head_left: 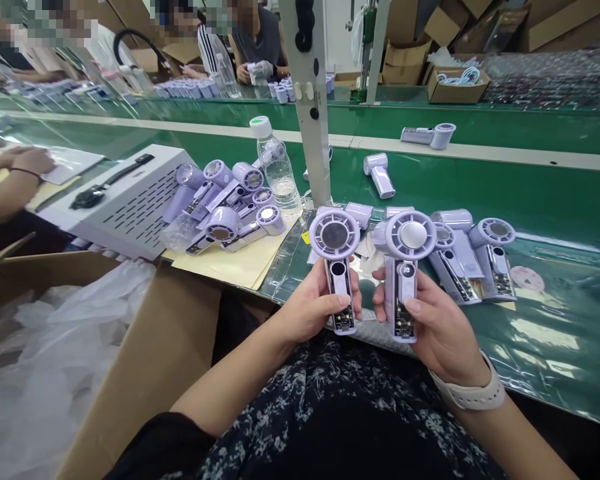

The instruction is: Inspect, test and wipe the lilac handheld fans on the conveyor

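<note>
My left hand (313,305) is wrapped round the handle of a purple handheld fan (341,283), its thumb on the front. My right hand (440,323) grips a second purple fan (407,287) upright beside it, thumb on the front; a small display on this one is lit. Both round heads face me, apart from each other. Several more fans (497,257) lie just right of my right hand, and others are partly hidden behind the two held fans. To the left, a pile of purple fans (223,223) rests on yellow paper (230,267).
A water bottle (280,173) stands by a metal post (313,133). Left are a white perforated box (130,200) and a carton (165,353) with plastic bags. Single fans lie on the green belt (530,180). People work across and at the far left.
</note>
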A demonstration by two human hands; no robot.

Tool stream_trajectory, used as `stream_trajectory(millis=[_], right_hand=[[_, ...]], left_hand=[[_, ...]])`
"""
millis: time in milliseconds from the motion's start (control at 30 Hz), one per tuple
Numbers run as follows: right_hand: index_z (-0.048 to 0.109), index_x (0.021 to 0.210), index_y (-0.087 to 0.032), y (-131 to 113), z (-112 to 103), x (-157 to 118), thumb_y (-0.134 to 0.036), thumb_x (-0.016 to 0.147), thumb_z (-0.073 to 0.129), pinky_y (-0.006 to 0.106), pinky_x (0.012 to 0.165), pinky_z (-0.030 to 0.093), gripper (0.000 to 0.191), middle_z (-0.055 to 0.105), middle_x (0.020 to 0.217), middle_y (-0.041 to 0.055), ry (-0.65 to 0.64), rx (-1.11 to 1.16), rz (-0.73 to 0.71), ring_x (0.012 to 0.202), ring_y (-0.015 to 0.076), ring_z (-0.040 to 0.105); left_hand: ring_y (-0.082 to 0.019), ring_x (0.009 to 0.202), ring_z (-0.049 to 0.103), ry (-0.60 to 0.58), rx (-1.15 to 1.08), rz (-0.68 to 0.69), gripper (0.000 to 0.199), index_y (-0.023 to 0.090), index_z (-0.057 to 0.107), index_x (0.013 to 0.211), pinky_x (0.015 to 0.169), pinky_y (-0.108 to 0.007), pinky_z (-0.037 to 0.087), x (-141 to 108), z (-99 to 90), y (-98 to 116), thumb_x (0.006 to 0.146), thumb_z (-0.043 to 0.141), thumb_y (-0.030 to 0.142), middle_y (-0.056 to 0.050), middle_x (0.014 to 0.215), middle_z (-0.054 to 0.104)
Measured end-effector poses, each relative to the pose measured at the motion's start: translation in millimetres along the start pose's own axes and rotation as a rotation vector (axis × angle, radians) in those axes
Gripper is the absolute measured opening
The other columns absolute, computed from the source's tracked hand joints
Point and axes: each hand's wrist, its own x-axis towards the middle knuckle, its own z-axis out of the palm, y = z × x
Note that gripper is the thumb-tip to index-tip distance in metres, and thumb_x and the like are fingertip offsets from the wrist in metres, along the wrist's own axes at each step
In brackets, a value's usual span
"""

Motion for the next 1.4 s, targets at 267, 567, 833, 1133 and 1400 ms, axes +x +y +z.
stream_trajectory(millis=[267,567,833,1133,1400], right_hand=[[0.07,0.109,-0.024,2.8,-2.7,1.8,-0.046,0.077,0.082,0.036,0.065,0.05,0.041,0.069,0.084,0.004,0.001,-0.001,-0.035,0.067,0.0197,0.06],[0.069,0.102,-0.021,15.4,-7.0,3.5,-0.046,0.09,0.068,0.03,0.055,0.046,0.027,0.068,0.076,0.0038,0.027,0.005,-0.012,0.057,0.0167,0.058],[0.067,0.105,-0.021,12.5,-5.9,7.2,-0.043,0.093,0.067,0.03,0.059,0.049,0.025,0.068,0.081,0.0038,0.009,0.012,-0.021,0.062,0.0158,0.059],[0.066,0.103,-0.022,13.3,-3.5,8.5,-0.044,0.091,0.064,0.034,0.054,0.049,0.025,0.065,0.077,0.0037,0.009,-0.023,-0.029,0.059,0.0178,0.056],[0.066,0.102,-0.024,12.2,-7.5,7.1,-0.041,0.089,0.064,0.034,0.052,0.049,0.022,0.067,0.085,0.0051,0.029,-0.046,-0.075,0.061,0.0182,0.057]], left_hand=[[-0.014,0.071,0.065,-0.01,0.016,0.012,0.047,0.022,0.05,0.115,0.064,-0.028,0.056,-0.7,-2.7,-1.9,0.077,0.079,0.023,0.001,0.093,0.059],[-0.013,0.066,0.064,0.027,0.012,-0.021,0.04,0.021,0.049,0.108,0.062,-0.03,0.057,2.8,-13.3,-13.8,0.081,0.076,0.035,0.002,0.087,0.06],[-0.016,0.071,0.068,-0.013,0.138,0.051,0.034,0.02,0.052,0.106,0.069,-0.032,0.057,4.2,-15.5,-7.5,0.087,0.074,0.039,0.0,0.093,0.061],[-0.014,0.065,0.064,0.055,0.086,0.039,0.034,0.02,0.053,0.104,0.066,-0.033,0.056,4.7,-13.4,-10.5,0.083,0.075,0.035,0.001,0.088,0.061],[-0.02,0.074,0.07,0.068,0.195,0.043,0.036,0.018,0.056,0.107,0.072,-0.035,0.055,3.0,-19.4,-12.9,0.085,0.075,0.039,-0.006,0.095,0.07]])
